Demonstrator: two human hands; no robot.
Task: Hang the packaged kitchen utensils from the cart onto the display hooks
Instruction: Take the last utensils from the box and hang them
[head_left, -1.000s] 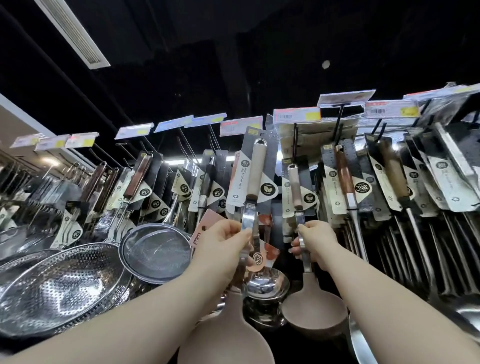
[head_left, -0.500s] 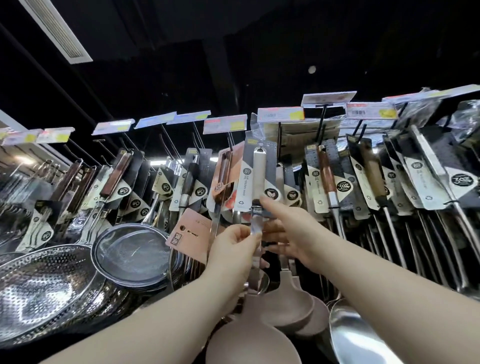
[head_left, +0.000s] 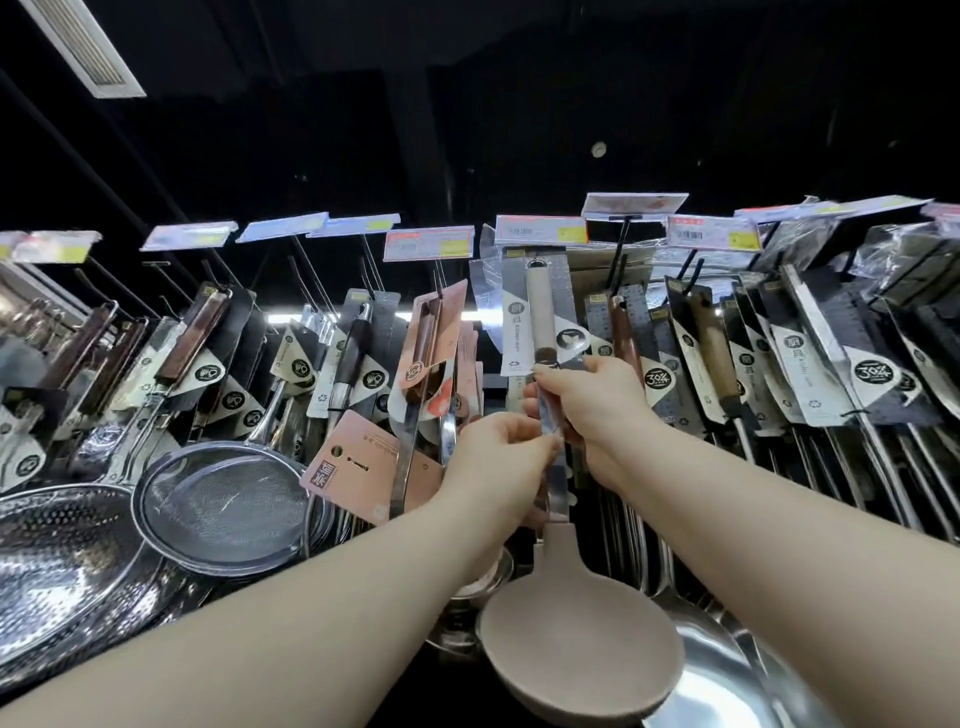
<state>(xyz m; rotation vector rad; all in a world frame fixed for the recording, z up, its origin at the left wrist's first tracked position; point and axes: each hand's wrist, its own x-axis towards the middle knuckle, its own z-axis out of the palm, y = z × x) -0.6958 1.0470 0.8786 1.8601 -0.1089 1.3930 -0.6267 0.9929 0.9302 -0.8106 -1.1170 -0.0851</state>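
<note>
A packaged beige ladle (head_left: 576, 644) with a cream handle (head_left: 540, 312) and a grey card backing stands upright in the middle of the display. My left hand (head_left: 493, 462) pinches its steel shaft from the left. My right hand (head_left: 592, 410) grips the same shaft slightly higher, just below the handle. The card's top sits at a display hook (head_left: 537, 260) under a price tag (head_left: 540, 229); whether the hole is on the hook is hidden.
Rows of packaged utensils hang left and right on hooks with price tags. A pink-carded utensil (head_left: 431, 343) hangs just left. A mesh strainer (head_left: 228, 506) and perforated colander (head_left: 57, 571) sit lower left. A steel ladle bowl (head_left: 727, 680) lies lower right.
My right hand left the second beige ladle and came onto the shaft of the one in my left hand. The ladle rose and shifted right toward the hook under the price tag.
</note>
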